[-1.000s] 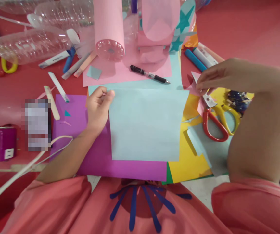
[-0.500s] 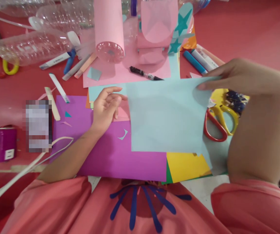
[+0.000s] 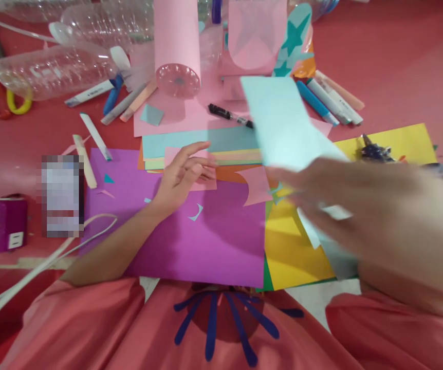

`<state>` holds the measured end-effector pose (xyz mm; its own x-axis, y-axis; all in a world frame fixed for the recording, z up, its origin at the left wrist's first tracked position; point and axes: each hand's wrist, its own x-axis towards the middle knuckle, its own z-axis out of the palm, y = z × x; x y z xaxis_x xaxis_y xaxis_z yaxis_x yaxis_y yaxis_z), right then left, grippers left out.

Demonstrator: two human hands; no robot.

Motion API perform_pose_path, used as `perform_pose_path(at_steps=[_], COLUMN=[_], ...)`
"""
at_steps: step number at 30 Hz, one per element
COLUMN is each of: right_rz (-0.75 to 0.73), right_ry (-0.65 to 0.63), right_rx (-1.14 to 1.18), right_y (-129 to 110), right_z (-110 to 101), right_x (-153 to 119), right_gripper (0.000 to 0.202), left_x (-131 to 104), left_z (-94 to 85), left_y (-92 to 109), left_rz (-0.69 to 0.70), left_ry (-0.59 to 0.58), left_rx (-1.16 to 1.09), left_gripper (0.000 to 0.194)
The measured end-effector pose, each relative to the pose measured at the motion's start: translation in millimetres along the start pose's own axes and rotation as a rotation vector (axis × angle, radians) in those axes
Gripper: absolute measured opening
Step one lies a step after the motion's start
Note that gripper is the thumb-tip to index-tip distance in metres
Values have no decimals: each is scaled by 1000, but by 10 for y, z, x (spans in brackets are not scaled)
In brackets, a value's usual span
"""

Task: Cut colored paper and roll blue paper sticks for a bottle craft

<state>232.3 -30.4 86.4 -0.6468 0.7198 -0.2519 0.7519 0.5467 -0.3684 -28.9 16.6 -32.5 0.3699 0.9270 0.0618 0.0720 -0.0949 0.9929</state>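
Note:
My right hand [image 3: 333, 208], smeared by motion, grips a light blue sheet of paper [image 3: 283, 123] that tilts up and away from me. My left hand [image 3: 186, 177] hovers with curved, parted fingers over a small pink paper piece [image 3: 208, 184], holding nothing. Beneath it spreads a purple sheet [image 3: 214, 252] with a few small paper scraps. A pink piece with a curved cut edge [image 3: 258, 186] lies between the two hands. Under my right arm are yellow paper [image 3: 294, 252] and more light blue paper, partly covered.
Clear plastic bottles [image 3: 55, 69] lie at the back left; a pink-wrapped bottle [image 3: 177, 41] is nearby. Markers [image 3: 321, 103] and a black pen [image 3: 229, 115] lie around. At left are a phone [image 3: 63, 198], a purple box [image 3: 1, 223] and a white cable [image 3: 44, 270].
My right hand has swung the light blue sheet up and turned it, uncovering the pink piece and coloured papers. The red and yellow scissors on the right are out of sight. My left hand shifted slightly right.

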Motion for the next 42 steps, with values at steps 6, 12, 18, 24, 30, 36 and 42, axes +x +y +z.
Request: perform_pose_path(at_steps=[6,12,18,24,30,36,42], right_rz=[-345,-395,-222,147,290,319,324], right_ry=[-30,-109,-38,-55,288,300,184], right_rx=[-261,-114,-113,-138,494,964,1056], right_y=[-368,-314,-211,-7,330,493,478], right_z=[375,355,254,207,336,484,459], right_x=[345,389,350,452,734,854,881], right_gripper=[34,29,29,27,19,27,10], left_x=[-35,-41,-25,7,-28,-44,-53], left_z=[41,96,68,21,29,37,50], left_y=[1,37,2,-31,-65,-49,-27], left_rz=[12,-8,401,143,126,137,96], left_ry=[-132,-94,56,194,189,204,192], left_rx=[83,313,445,412,357,400,366], left_gripper=[48,27,29,31,42,41,41])
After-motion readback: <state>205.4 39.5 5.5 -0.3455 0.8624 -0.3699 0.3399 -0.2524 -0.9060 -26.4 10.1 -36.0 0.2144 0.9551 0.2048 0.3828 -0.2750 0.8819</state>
